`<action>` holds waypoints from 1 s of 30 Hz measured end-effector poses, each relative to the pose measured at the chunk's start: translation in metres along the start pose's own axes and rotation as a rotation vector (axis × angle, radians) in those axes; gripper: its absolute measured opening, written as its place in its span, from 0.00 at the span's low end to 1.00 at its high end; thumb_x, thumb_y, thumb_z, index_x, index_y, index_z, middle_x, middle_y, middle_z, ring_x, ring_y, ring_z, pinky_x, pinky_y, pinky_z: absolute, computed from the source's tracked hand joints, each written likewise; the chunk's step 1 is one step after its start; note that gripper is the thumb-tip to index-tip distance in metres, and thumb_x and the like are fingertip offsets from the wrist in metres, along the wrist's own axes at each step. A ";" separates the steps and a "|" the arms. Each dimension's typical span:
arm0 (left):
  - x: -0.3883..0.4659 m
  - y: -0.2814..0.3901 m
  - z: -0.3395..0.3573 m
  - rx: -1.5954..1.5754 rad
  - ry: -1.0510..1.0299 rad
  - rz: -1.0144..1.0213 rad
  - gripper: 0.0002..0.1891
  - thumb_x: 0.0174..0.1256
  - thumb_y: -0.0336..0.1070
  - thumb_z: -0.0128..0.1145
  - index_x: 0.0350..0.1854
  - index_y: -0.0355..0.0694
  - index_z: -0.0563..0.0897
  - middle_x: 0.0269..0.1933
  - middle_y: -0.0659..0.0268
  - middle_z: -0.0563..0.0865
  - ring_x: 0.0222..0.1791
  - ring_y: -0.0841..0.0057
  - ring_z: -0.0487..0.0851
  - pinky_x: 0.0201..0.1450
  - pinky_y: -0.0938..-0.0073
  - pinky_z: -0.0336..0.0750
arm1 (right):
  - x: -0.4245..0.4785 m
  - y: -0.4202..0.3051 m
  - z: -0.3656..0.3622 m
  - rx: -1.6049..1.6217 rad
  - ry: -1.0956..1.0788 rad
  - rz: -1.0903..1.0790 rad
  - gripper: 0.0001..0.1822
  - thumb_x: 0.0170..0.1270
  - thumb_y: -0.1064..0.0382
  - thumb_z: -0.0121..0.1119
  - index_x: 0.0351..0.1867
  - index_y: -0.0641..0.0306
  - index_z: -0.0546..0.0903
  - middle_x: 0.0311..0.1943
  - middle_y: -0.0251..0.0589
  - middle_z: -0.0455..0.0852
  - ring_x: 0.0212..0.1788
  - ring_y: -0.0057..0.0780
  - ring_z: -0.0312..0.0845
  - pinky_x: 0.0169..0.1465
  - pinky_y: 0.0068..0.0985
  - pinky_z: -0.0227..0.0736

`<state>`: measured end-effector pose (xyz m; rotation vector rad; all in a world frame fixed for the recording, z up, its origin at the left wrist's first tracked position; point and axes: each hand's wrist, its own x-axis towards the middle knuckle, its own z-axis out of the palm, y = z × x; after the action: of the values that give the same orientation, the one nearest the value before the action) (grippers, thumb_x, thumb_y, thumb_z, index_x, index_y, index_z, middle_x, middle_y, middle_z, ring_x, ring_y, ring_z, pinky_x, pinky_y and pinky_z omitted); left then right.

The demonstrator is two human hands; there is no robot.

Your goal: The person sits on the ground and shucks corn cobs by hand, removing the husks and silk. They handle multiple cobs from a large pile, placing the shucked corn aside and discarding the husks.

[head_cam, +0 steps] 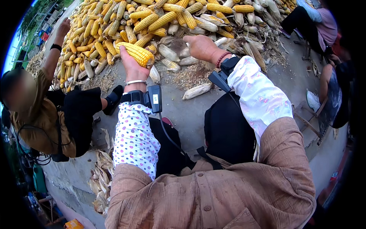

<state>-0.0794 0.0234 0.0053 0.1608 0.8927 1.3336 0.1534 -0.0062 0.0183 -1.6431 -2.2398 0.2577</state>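
Note:
A husked yellow corn cob (135, 53) lies in my left hand (133, 68), its thumb along the near side of the kernels. To the right, my right hand (201, 48) is held over the near edge of the corn, its index finger extended to the left; no cob shows in it, and its palm side is hidden. Just beyond my hands rises a large pile of husked yellow cobs (163, 20). Cobs still in pale husks (168, 52) lie between and below my hands. One unhusked cob (197, 91) rests alone on the concrete, nearer to my knees.
A seated person (43, 114) at the left reaches an arm towards the pile. More people (308, 25) sit at the right, near a wooden stool frame (307, 123). Loose husks (101, 183) lie on the concrete at lower left, and scattered kernels (194, 75) lie before the pile.

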 end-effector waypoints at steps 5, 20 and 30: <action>-0.015 -0.007 0.014 0.043 -0.023 -0.058 0.31 0.63 0.69 0.41 0.53 0.46 0.72 0.42 0.61 0.82 0.37 0.63 0.81 0.38 0.56 0.76 | -0.050 0.082 -0.047 -0.212 -0.002 0.267 0.17 0.54 0.68 0.47 0.46 0.57 0.78 0.36 0.54 0.83 0.42 0.54 0.79 0.45 0.44 0.73; -0.025 -0.023 0.010 0.164 0.015 -0.081 0.34 0.61 0.72 0.41 0.56 0.48 0.71 0.49 0.59 0.80 0.46 0.60 0.79 0.50 0.48 0.70 | -0.578 0.086 0.005 0.089 -0.925 1.268 0.28 0.43 0.52 0.68 0.44 0.70 0.81 0.41 0.52 0.84 0.47 0.42 0.80 0.53 0.31 0.71; -0.026 -0.070 0.026 0.102 -0.166 -0.132 0.28 0.61 0.62 0.54 0.53 0.46 0.73 0.46 0.63 0.80 0.45 0.66 0.79 0.47 0.52 0.75 | -0.274 0.120 -0.028 0.419 -0.038 0.661 0.18 0.55 0.61 0.61 0.45 0.71 0.80 0.40 0.49 0.85 0.41 0.36 0.82 0.47 0.29 0.74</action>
<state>-0.0076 -0.0093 -0.0054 0.2826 0.8170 1.1358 0.3431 -0.2304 -0.0448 -2.0649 -1.4496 0.8567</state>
